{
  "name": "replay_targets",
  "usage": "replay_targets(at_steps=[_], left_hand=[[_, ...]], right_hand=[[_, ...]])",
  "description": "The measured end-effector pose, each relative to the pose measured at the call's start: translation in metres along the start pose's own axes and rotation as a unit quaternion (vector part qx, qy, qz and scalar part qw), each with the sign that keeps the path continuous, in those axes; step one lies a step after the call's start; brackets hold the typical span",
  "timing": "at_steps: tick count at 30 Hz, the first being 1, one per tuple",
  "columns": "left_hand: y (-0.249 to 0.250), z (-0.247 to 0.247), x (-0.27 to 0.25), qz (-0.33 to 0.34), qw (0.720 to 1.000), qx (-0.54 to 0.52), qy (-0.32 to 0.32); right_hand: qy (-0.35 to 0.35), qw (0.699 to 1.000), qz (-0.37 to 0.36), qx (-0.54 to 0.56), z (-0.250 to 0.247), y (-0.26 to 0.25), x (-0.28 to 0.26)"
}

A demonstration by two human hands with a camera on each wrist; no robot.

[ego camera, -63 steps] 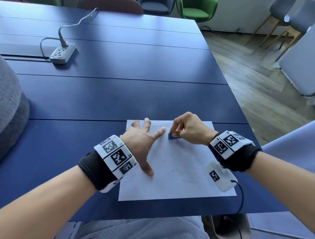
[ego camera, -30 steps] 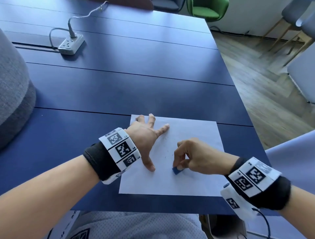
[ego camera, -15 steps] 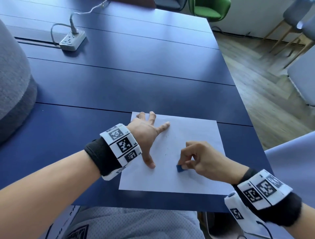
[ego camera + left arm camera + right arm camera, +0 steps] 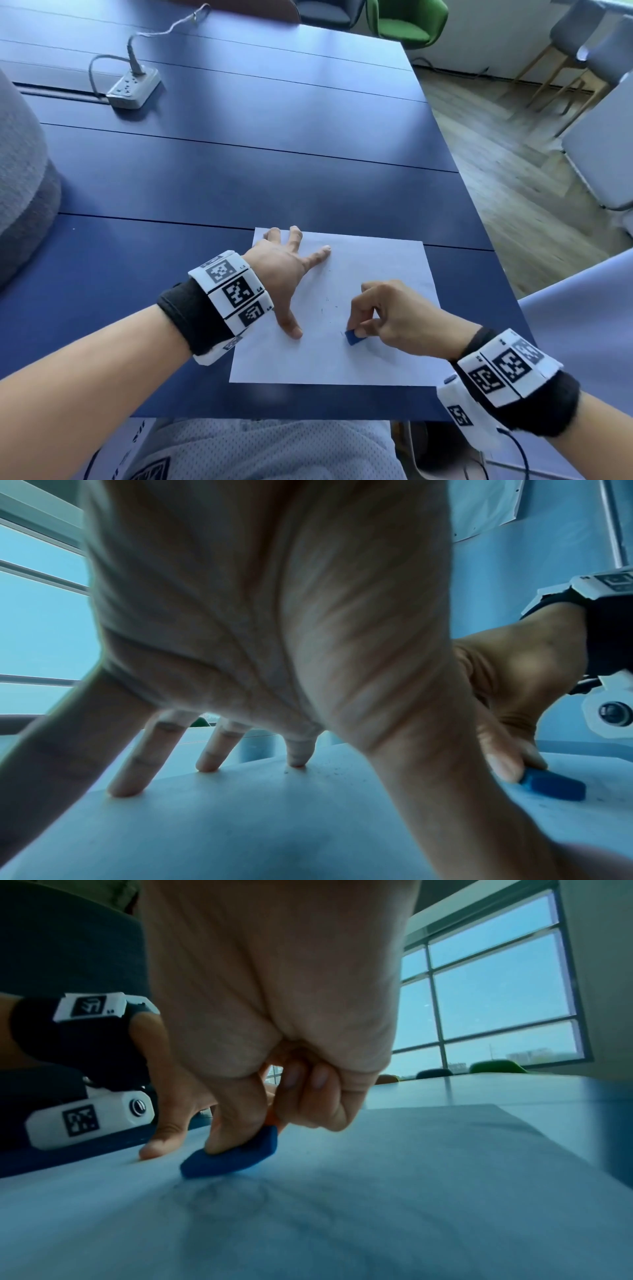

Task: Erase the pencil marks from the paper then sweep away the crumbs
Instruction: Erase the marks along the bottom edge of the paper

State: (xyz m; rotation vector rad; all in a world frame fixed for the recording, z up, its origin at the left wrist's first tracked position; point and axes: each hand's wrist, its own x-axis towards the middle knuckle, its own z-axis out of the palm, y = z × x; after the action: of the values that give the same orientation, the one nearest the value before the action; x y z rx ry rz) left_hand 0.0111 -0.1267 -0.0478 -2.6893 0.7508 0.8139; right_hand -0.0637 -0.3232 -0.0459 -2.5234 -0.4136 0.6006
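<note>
A white sheet of paper (image 4: 370, 356) lies near the front edge of the blue table (image 4: 239, 164). My left hand (image 4: 291, 274) presses on the sheet's left part with its fingers spread and straight; the fingertips (image 4: 125, 791) stand on the paper (image 4: 240, 818). My right hand (image 4: 383, 318) pinches a small blue eraser (image 4: 351, 336) and holds it against the sheet's lower middle. In the right wrist view the eraser (image 4: 229, 1156) sits just behind faint curved pencil marks (image 4: 219, 1199). Tiny dark crumbs (image 4: 325, 305) dot the paper between the hands.
A grey power strip (image 4: 133, 87) with a cable lies at the table's far left. A grey cushion (image 4: 20, 192) bulges in at the left edge. Green and grey chairs (image 4: 407, 24) stand beyond the table, wooden floor to the right.
My right hand brought the eraser from the sheet's upper middle down to its lower middle and has shifted only slightly since. The left hand stays pressed on the paper.
</note>
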Motion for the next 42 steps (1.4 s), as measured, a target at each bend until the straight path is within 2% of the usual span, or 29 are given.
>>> replay_targets(at_steps=[3, 4, 6, 9, 14, 17, 20, 24, 26, 29, 34, 36, 42], left_hand=[[0.0, -0.001, -0.002, 0.002, 1.0, -0.006, -0.002], [0.0, -0.001, -0.003, 0.004, 1.0, -0.006, -0.003], [-0.001, -0.001, -0.003, 0.006, 1.0, -0.011, -0.009], [-0.001, -0.001, -0.006, 0.0, 0.999, -0.026, -0.02], [-0.002, -0.001, -0.016, -0.005, 0.998, -0.058, -0.019], [-0.002, 0.004, -0.03, -0.015, 0.997, -0.074, 0.03], [0.015, 0.009, -0.043, -0.013, 0.991, -0.081, 0.106], [0.09, 0.039, -0.046, 0.03, 0.974, -0.135, 0.182], [0.123, 0.059, -0.036, 0.055, 0.967, -0.166, 0.186], [0.151, 0.08, -0.022, 0.095, 0.963, -0.148, 0.206], [0.142, 0.095, -0.026, 0.076, 0.964, -0.138, 0.214], [0.134, 0.107, -0.028, 0.051, 0.96, -0.137, 0.24], [0.11, 0.119, -0.034, -0.04, 0.947, -0.124, 0.294]], right_hand=[[-0.01, 1.0, 0.019, 0.0, 0.002, 0.009, -0.019], [0.006, 0.999, 0.032, 0.016, 0.001, 0.013, -0.026], [0.099, 0.99, 0.055, 0.079, 0.003, 0.021, -0.04], [0.26, 0.954, 0.073, 0.127, 0.015, 0.028, -0.056], [0.359, 0.916, 0.085, 0.157, 0.053, 0.022, -0.068], [0.393, 0.891, 0.078, 0.215, 0.062, 0.023, -0.069], [0.399, 0.873, 0.075, 0.272, 0.064, 0.026, -0.071], [0.387, 0.863, 0.091, 0.313, 0.063, 0.032, -0.073], [0.38, 0.855, 0.089, 0.34, 0.06, 0.035, -0.074], [0.365, 0.86, 0.091, 0.344, 0.056, 0.038, -0.075], [0.351, 0.876, 0.082, 0.322, 0.055, 0.042, -0.077], [0.345, 0.887, 0.069, 0.298, 0.055, 0.041, -0.077], [0.342, 0.928, 0.039, 0.14, 0.076, 0.042, -0.069]])
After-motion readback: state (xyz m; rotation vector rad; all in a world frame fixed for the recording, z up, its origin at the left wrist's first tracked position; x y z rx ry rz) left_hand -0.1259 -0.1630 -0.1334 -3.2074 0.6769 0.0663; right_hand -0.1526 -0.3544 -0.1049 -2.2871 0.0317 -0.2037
